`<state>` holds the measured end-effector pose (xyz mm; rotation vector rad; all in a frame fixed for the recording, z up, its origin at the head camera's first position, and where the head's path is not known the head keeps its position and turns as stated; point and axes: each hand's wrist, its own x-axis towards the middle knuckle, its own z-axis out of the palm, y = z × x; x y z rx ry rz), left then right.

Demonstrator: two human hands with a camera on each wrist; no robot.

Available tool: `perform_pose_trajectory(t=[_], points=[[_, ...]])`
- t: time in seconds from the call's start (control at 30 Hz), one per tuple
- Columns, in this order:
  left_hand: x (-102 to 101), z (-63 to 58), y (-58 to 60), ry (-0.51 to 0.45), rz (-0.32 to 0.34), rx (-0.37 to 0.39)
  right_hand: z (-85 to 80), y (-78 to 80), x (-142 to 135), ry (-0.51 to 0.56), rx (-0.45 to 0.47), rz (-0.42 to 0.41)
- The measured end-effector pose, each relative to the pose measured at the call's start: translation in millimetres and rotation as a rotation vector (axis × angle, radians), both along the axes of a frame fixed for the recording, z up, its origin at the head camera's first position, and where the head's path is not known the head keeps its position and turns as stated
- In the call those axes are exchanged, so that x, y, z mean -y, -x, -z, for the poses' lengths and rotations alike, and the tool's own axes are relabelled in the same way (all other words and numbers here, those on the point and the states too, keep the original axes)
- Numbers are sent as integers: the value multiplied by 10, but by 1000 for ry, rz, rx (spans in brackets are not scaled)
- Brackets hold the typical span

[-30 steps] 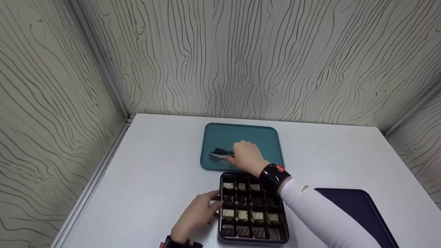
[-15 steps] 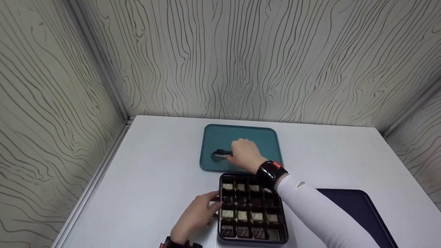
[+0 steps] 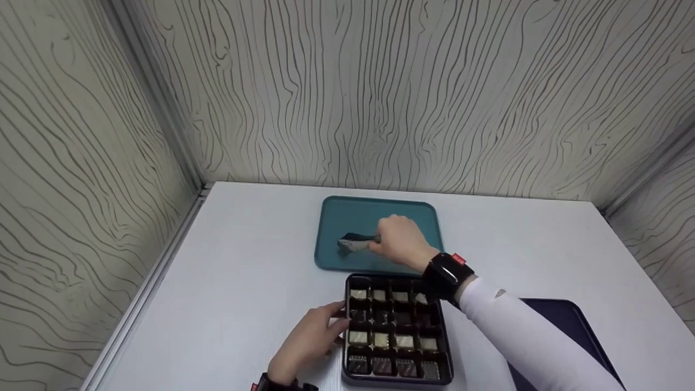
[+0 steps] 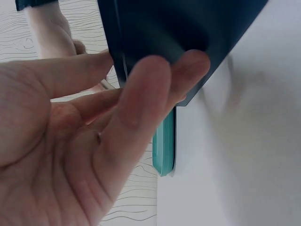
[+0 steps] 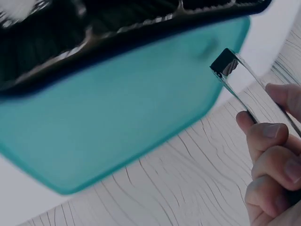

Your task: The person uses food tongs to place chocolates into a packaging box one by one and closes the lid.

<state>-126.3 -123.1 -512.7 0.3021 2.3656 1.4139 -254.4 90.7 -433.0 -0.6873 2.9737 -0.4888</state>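
Note:
In the head view my right hand (image 3: 403,240) holds a pair of tongs (image 3: 357,244) over the teal tray (image 3: 380,209). The right wrist view shows a small dark square chocolate (image 5: 225,62) pinched between the tong tips, clear of the tray surface. My left hand (image 3: 308,338) rests its fingers against the left side of a dark box (image 3: 391,379). Rows of white and dark chocolates fill the box's compartments. Extended fingers (image 4: 141,89) touch the dark box wall (image 4: 155,23) in the left wrist view. My right wrist hides the box's far right corner.
A dark navy tray (image 3: 564,320) lies to the right, partly under my white sleeve (image 3: 521,336). The teal tray sits just beyond the box on the white table (image 3: 244,244). Patterned walls (image 3: 347,98) stand behind the table and at both sides.
My right hand has shifted a little to the right with the tongs, whose tips have risen from the tray and drawn closer together. My left hand stays at the box.

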Motion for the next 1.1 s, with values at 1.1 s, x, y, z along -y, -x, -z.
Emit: perform_pose_trajectory(t=[1.1], points=[[22,-25,-9,40,36,-25,-529,-1534,-1317,-331,-190,-513]])
